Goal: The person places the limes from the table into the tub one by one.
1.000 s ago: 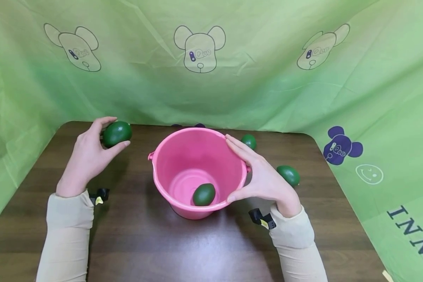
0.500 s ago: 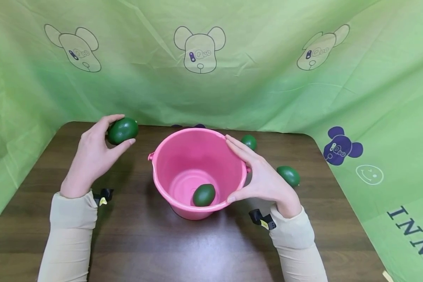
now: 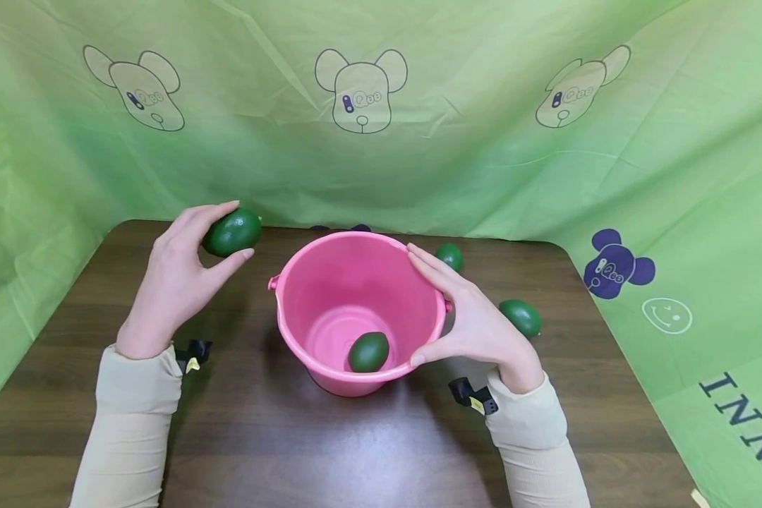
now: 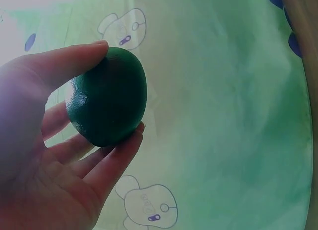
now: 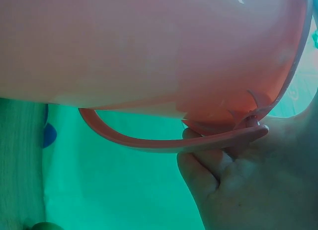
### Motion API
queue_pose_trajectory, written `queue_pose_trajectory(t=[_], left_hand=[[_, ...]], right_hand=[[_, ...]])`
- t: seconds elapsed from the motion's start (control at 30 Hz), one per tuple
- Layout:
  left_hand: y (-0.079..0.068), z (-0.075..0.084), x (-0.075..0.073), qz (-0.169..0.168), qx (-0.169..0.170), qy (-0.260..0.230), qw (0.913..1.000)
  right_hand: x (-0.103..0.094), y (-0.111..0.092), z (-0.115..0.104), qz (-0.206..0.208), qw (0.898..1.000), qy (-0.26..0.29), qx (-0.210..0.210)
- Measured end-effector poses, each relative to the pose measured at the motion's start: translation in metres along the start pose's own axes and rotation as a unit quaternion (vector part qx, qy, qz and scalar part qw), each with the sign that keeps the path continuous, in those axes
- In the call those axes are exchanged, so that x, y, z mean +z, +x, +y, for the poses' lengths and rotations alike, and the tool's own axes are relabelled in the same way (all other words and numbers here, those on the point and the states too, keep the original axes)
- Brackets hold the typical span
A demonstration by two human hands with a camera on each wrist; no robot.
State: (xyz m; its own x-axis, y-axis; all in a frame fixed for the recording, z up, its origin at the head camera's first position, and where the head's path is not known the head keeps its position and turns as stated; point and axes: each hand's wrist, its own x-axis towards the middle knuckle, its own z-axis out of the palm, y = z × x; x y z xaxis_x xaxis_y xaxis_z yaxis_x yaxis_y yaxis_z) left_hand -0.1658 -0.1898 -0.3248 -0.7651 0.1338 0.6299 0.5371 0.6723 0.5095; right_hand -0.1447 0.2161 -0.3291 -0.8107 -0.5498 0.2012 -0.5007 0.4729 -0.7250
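Note:
My left hand (image 3: 180, 264) holds a dark green avocado (image 3: 233, 231) up to the left of the pink bucket (image 3: 298, 356), with thumb and fingers on opposite sides of it. The left wrist view shows this avocado (image 4: 109, 98) close up, apart from the bucket. My right hand (image 3: 473, 321) grips the bucket's right side, its fingers and thumb spread along the rim. In the right wrist view the bucket's curved handle (image 5: 164, 144) hangs by the bent fingers. Another avocado (image 3: 369, 352) lies on the bucket's floor.
Behind and beside my right hand two more avocados, a far one (image 3: 449, 256) and a nearer one (image 3: 519, 317), lie on the brown wooden table (image 3: 279, 458). Green printed cloth (image 3: 444, 169) hangs along the table's back and sides.
My left hand has moved to the right and slightly upward, carrying its avocado nearer the bucket. The right hand, the bucket and the other avocados stay where they were.

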Motion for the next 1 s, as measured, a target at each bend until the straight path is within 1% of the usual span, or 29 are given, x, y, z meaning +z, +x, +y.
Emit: queue_pose_trajectory(t=[0.23,0.73,1.0], left_hand=[[0.002,0.007,0.003,0.006,0.03,-0.005,0.9995],[0.004,0.022,0.01,-0.002,0.068,-0.013,0.9976],[0.004,0.032,0.014,-0.017,0.086,-0.026,0.9958]], right_hand=[[0.0,-0.001,-0.001,0.002,1.0,-0.001,0.002],[0.0,0.0,-0.002,0.001,1.0,0.007,0.002],[0.0,0.0,-0.002,-0.002,1.0,0.006,0.0]])
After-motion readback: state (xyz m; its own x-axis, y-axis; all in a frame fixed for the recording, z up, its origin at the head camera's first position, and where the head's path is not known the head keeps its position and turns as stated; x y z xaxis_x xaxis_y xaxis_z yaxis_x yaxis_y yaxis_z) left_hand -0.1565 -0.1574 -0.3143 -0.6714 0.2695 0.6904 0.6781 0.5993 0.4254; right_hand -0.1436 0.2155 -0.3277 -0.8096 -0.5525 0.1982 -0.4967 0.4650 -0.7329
